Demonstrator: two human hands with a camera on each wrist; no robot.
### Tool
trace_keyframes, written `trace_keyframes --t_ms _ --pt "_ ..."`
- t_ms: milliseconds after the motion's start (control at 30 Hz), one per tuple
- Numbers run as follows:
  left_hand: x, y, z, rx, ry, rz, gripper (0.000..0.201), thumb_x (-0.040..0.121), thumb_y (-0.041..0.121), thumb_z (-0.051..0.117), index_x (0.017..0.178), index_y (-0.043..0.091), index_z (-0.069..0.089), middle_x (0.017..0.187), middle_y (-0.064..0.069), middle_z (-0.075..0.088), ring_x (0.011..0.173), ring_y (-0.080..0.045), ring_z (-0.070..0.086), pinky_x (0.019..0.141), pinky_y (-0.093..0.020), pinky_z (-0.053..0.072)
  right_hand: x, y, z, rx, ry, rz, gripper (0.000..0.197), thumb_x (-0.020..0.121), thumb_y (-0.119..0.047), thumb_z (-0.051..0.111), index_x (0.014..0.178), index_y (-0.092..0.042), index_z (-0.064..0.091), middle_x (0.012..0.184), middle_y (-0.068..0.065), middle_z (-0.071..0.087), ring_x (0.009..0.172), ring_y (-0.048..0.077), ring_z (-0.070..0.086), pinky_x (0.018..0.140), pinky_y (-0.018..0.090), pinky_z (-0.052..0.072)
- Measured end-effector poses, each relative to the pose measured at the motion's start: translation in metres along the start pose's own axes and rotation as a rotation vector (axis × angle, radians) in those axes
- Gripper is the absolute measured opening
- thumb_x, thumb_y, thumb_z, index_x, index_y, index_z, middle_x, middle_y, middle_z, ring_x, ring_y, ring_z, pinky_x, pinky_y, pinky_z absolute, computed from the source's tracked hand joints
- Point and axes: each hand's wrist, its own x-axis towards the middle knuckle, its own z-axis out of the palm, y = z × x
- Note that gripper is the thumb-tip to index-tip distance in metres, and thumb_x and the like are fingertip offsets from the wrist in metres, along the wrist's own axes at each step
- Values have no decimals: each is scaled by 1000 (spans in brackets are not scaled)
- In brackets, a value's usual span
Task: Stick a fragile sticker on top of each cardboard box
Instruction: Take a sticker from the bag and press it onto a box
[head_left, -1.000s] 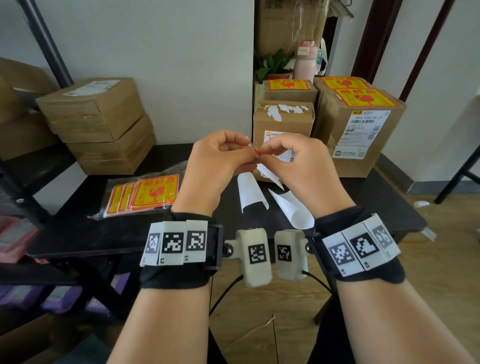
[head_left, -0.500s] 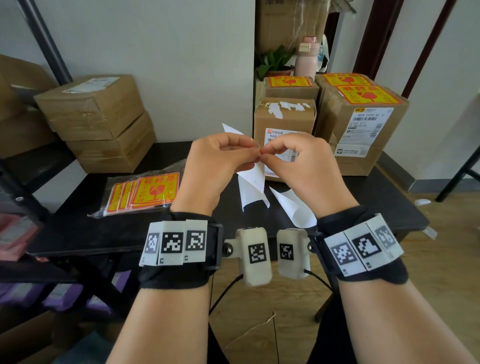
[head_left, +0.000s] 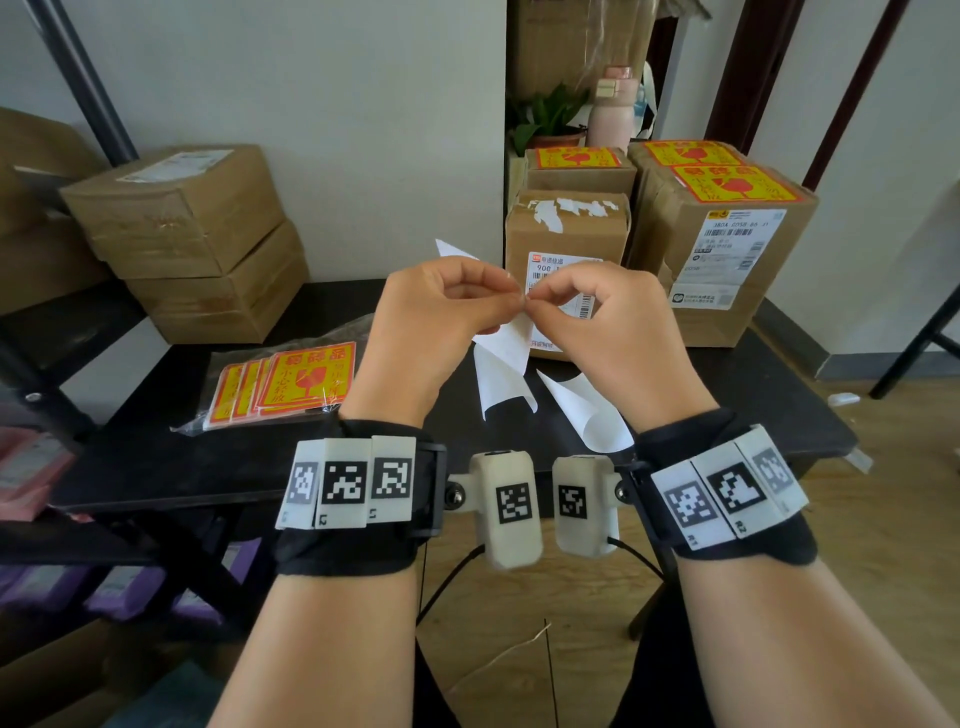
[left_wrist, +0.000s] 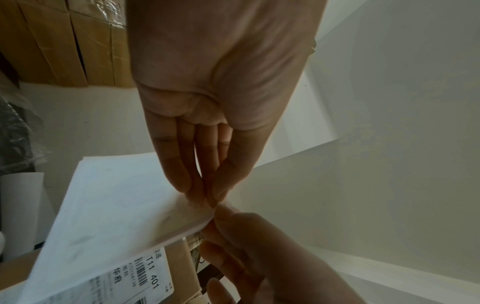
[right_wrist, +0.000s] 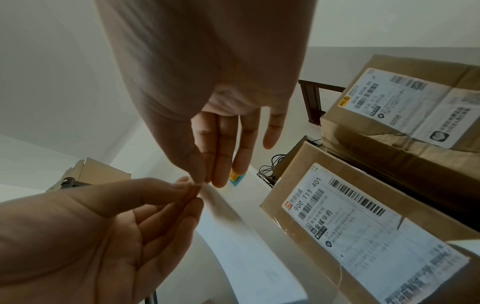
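Both hands are raised over the black table and meet at one corner of a fragile sticker, whose white backing faces me. My left hand pinches that corner between thumb and fingers. Thumb and forefinger of my right hand pinch the same corner. The sheet hangs down and left from the pinch. Behind it stands a cardboard box with a torn white label on its bare top. Three boxes further back and right carry orange-and-yellow stickers.
A plastic bag of fragile stickers lies on the table's left part. Two curled white backing sheets lie under my hands. Two stacked boxes without stickers stand at the back left. Wooden floor lies to the right.
The sticker has turned in my fingers: an orange edge showed a second ago, now only white backing, with a corner sticking up behind the left hand. Both hands stayed together.
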Motion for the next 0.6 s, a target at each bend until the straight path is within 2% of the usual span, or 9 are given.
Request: trace_keyframes --t_ms 133,267,367,467,600 --pt "1 0 2 24 -1 27 11 80 10 76 87 18 73 80 3 75 74 -1 70 68 -11 53 0 -1 0 54 -11 38 9 89 -18 67 92 -18 75 82 -14 68 84 -2 62 74 5 43" --pt "1 -1 3 23 55 36 12 81 9 74 86 19 74 80 7 74 71 3 66 71 -14 54 -1 -2 -1 101 19 52 9 90 -16 66 88 -18 75 82 -12 69 81 -1 61 73 7 44" --pt "2 0 2 24 65 24 14 83 7 70 85 21 74 75 12 72 65 7 62 69 -12 53 0 -2 -2 131 45 68 8 91 -19 66 87 -17 73 82 -11 69 80 -1 60 74 7 42" --pt "3 1 3 19 78 -6 14 83 7 69 85 20 74 71 12 70 60 6 61 62 -8 51 1 0 -2 129 51 96 7 91 -20 64 89 -17 71 83 -13 67 81 1 61 72 9 45" --pt "6 -3 2 7 153 -61 15 87 9 63 85 20 74 73 7 66 63 -1 58 59 -5 50 4 2 -5 152 98 156 7 91 -15 62 92 -17 69 86 -12 66 81 1 62 71 9 47"
